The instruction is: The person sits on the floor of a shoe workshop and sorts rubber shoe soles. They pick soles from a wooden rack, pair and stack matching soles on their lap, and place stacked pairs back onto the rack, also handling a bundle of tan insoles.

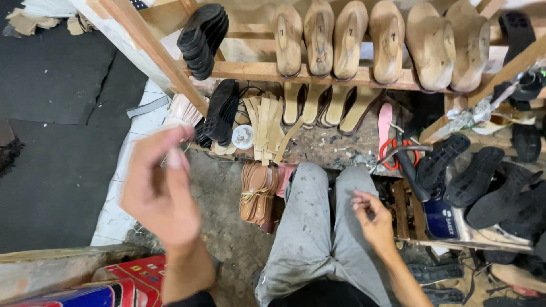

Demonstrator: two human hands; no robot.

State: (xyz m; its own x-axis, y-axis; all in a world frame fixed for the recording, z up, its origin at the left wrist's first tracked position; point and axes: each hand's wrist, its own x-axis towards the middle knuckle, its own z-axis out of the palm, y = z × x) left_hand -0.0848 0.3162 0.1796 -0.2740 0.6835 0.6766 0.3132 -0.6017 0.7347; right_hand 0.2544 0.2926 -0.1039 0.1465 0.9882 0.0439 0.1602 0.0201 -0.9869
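Observation:
My left hand (162, 187) is raised close to the camera at the left, blurred, with thumb and fingertips pinched together; I see nothing between them. My right hand (372, 219) hovers over my right knee in grey trousers (310, 227), its fingers curled in a pinch with nothing visible in it. Between the hands, a tied bundle of brown sandal pieces (259, 193) lies on the floor by my left knee. Neither hand touches it.
Wooden shoe lasts (350, 42) line a wooden rack (256, 71), with stacks of black soles (202, 40) beside them. Below are tan insole strips (264, 128), a small white tin (243, 136), red-handled scissors (392, 153) and more black soles (478, 176). A red box (136, 278) sits bottom left.

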